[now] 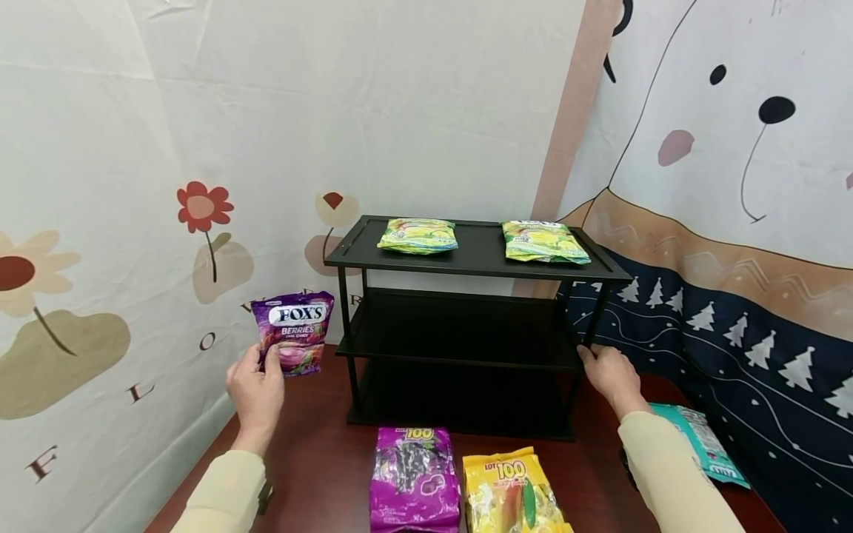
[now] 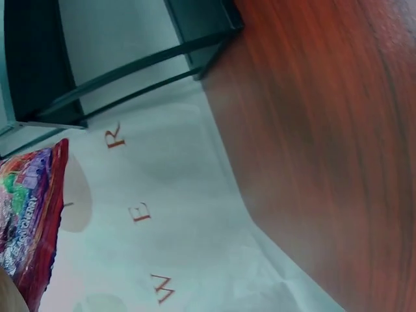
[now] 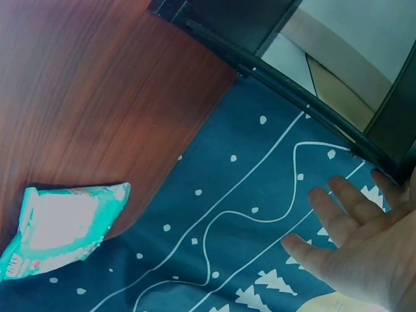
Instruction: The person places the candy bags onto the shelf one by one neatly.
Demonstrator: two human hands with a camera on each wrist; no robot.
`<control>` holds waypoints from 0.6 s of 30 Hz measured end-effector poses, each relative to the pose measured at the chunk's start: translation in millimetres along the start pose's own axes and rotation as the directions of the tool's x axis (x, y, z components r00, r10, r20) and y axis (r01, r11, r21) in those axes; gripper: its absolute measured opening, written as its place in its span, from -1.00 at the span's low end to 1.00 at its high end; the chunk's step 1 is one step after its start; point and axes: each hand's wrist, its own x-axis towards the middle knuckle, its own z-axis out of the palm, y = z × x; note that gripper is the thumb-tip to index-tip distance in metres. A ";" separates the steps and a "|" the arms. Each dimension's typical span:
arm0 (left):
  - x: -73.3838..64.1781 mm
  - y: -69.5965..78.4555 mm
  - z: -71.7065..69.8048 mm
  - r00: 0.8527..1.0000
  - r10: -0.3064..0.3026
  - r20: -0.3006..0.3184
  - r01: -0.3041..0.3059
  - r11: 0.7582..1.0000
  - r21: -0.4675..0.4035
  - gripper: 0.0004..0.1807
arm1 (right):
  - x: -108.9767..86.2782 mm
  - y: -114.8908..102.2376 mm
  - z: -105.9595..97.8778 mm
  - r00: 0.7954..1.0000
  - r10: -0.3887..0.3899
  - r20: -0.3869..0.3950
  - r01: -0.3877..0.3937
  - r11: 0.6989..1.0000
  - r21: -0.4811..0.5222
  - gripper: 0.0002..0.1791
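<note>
My left hand (image 1: 256,389) pinches the lower left part of a purple FOX'S Berries candy bag (image 1: 296,333), held up beside the rack's left end. That bag (image 2: 29,214) shows at the left edge in the left wrist view. A black three-tier rack (image 1: 460,355) stands on the table. At its right end, level with the middle shelf, my right hand (image 1: 609,374) touches the frame. In the right wrist view the fingers of this hand (image 3: 370,250) are spread and loosely extended, with a fingertip against the rack's edge. Two yellow-green candy bags (image 1: 417,236) (image 1: 545,242) lie on the top shelf.
In front of the rack lie a purple LOT 100 bag (image 1: 415,481) and a yellow LOT 100 bag (image 1: 513,492). A teal bag (image 1: 703,444) lies at right, beyond my right forearm. Printed cloth (image 1: 400,111) hangs behind the dark red table (image 1: 306,459).
</note>
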 end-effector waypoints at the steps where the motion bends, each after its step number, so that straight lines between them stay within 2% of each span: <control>1: 0.5 3.7 -0.1 1.000 0.008 -0.019 -0.008 1.000 -0.008 -0.85 | 0.0 -0.1 0.0 1.000 0.000 0.000 0.000 1.000 0.000 -0.31; 4: 1.9 11.8 0.3 0.998 0.031 -0.059 -0.033 0.999 -0.031 -0.84 | 0.4 -0.1 0.5 1.000 0.001 0.001 -0.001 1.000 -0.001 -0.31; 10: 2.4 24.4 1.7 0.996 0.034 -0.077 -0.038 0.998 -0.057 -0.85 | 0.2 -1.2 0.1 1.000 0.001 0.004 -0.001 1.000 0.004 -0.32; 15: -2.1 34.6 6.5 0.997 0.042 -0.066 -0.047 0.996 -0.071 -0.87 | -1.5 -2.8 -1.2 1.000 0.000 0.008 0.000 1.000 -0.004 -0.32; 18: -6.6 39.0 10.9 0.998 0.059 -0.035 -0.062 0.995 -0.077 -0.88 | -2.3 -2.8 -0.7 1.000 -0.001 0.008 0.001 1.000 -0.005 -0.34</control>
